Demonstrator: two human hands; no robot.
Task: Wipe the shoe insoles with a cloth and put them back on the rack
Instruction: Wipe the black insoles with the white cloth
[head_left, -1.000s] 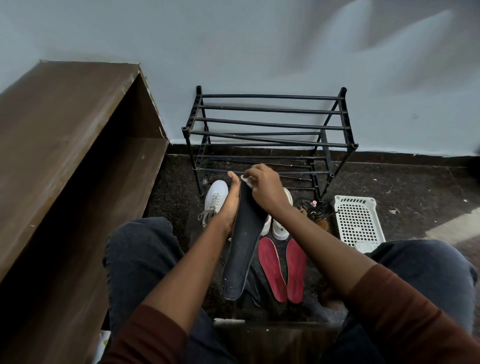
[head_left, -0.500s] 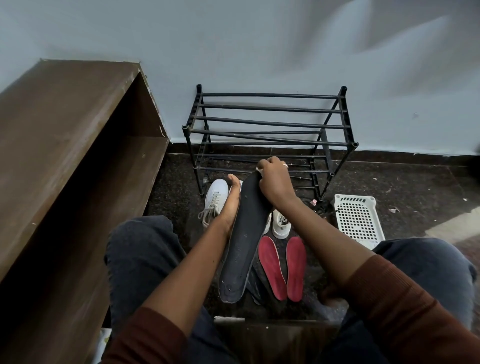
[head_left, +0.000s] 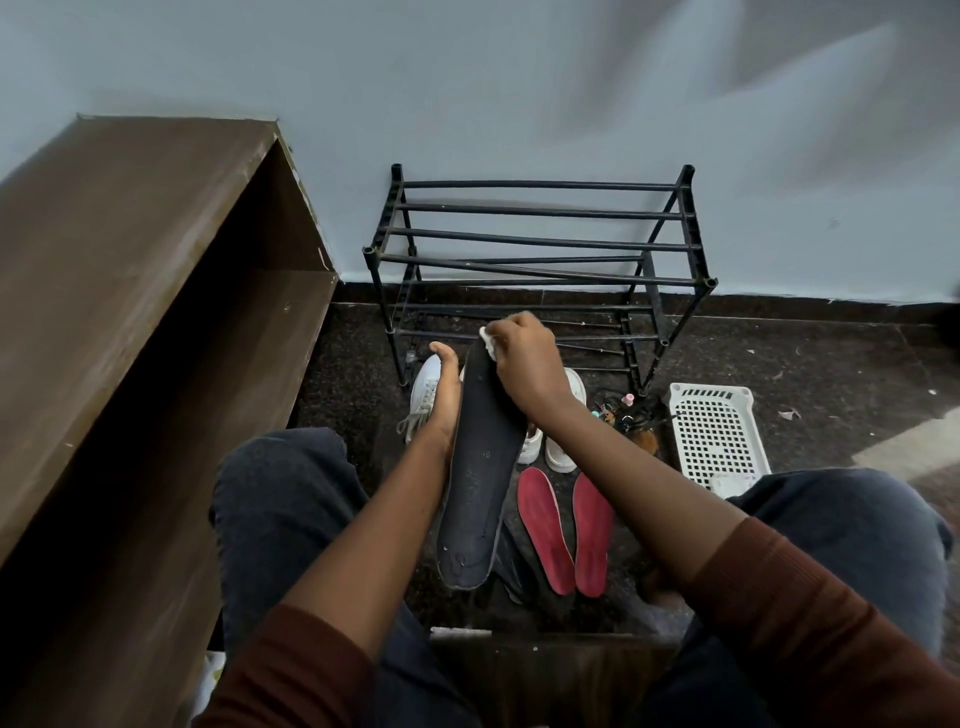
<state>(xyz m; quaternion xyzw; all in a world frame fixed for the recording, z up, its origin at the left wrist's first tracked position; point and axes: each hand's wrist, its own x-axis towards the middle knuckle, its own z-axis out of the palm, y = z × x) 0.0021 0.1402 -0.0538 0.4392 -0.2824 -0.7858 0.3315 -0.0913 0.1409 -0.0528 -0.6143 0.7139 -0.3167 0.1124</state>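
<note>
The right hand (head_left: 524, 358) was clenched around a small white cloth (head_left: 487, 339), pressing it to the toe end of a dark insole (head_left: 483, 467). The insole was held off the floor and stretched from the hands back toward the person's lap. The left hand (head_left: 444, 397) held the insole along its left edge with the thumb pointing up; its fingers were hidden behind the insole. On the dark floor (head_left: 831, 364) at about 5 o'clock from the hands, two red insoles (head_left: 545, 530) lay side by side, just apart. White shoes (head_left: 562, 447) stood just beyond them, with another white shoe (head_left: 425, 387) at 9 o'clock beside the left hand. The black shoe rack (head_left: 535, 236) stood at 12 o'clock against the pale wall. At 3 o'clock a white perforated basket (head_left: 714, 431) sat on the floor and held something pale at its near end, though I could not tell what. A small tangle of oddments (head_left: 631, 415) lay between the basket and the rack. A brown wooden shelf unit (head_left: 130, 291) filled the 9 o'clock side. Any marks on the shoes were too small to read.
</note>
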